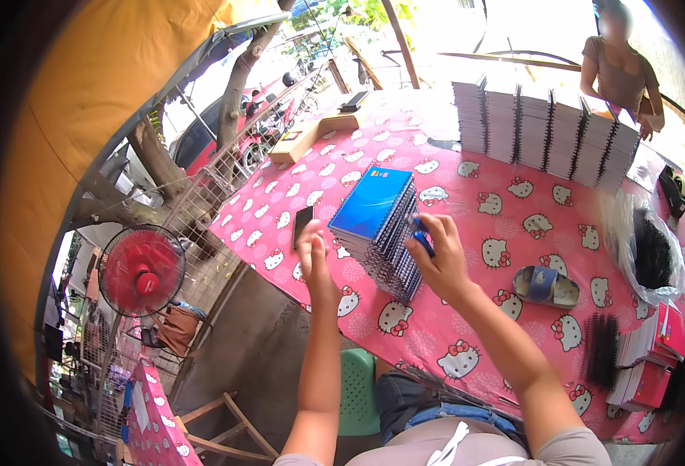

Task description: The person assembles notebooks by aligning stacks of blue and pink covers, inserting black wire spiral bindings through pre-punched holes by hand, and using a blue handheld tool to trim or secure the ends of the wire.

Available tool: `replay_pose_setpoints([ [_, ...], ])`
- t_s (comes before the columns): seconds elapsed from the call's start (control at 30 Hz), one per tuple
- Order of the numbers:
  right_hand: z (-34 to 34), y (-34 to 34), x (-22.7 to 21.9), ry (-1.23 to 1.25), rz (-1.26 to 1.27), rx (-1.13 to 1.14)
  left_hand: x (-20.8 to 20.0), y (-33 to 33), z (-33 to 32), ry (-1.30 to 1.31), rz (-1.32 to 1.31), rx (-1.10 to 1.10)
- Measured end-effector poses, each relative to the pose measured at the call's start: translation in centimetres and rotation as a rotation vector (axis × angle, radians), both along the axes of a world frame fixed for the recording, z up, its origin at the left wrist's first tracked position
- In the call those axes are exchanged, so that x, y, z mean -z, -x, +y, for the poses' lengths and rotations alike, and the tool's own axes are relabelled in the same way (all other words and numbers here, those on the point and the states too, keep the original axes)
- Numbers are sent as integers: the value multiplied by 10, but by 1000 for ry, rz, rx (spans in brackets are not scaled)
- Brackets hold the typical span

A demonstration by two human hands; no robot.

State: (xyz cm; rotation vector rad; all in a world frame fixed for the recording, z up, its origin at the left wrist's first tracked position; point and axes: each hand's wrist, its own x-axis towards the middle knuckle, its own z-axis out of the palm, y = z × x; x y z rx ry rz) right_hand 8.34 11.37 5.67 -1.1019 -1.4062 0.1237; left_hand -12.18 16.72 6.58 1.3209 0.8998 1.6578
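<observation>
Red fan [142, 268]: placed to the left of the bench [435, 334], with its round front turned this way, perhaps so that air is blown over the work spot.
Tan box [297, 147]: set on the far left part of the bench, out of the way, it seems.
Black phone [302, 223]: laid flat near the left edge, close to the left hand [317, 262], maybe so that it can be found fast.
Left hand: held up beside the blue book pile [372, 203]; its fingers are apart and a bit bent, and nothing is seen held by them.
Blue book pile: stood on the bench between the left hand and the right hand [445, 260]. The coil side [406, 260] is turned to the right, likely so that it can be reached with ease.
Right hand: held over the coil side; a small blue tool [425, 245] is pinched in its fingers. Its kind cannot be told.
White book piles [501, 124]: stood in a row, close together, perhaps to save room.
Plastic bag [617, 215]: filled with black coils [653, 248], so that they are kept together, it seems.
Red books [669, 330]: heaped near the right edge.
</observation>
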Motion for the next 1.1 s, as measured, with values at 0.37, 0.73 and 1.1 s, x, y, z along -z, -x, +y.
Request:
replay_pose_setpoints([
  [0.37,-34,-19,-38,105,-661,166,-28,-53,-57,-224,282,-63],
  [0.73,-23,-28,-47,76,-683,176,-29,-49,-56,-233,315,-89],
  [1.1,-27,-24,-38,27,-723,314,-32,-44,-54,64,180,35],
])
